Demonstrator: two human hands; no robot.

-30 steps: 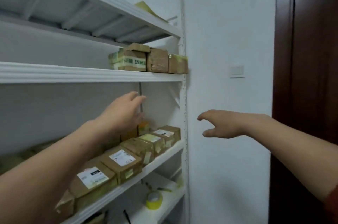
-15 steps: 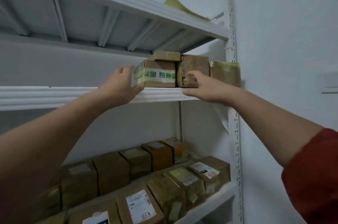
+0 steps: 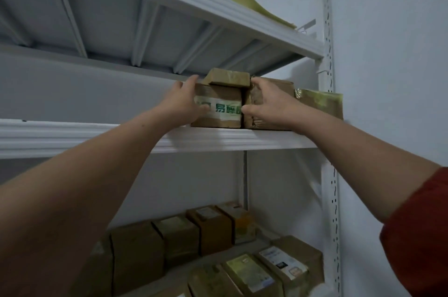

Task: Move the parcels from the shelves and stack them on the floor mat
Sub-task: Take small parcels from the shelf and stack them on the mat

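The box sits at the front of the middle shelf, with a small parcel lying loose on top and a neighbour tight against its right side. It looks like a stiff taped carton, probably light enough for two hands, though the green printed tape may be slick. The side walls seem the best hold, kept level so the small parcel does not slide off. The left hand clasps the left wall, fingers curled over the top edge, thumb on the front. The right hand clasps the right wall, fingers wedged between box and neighbour, thumb on the front.
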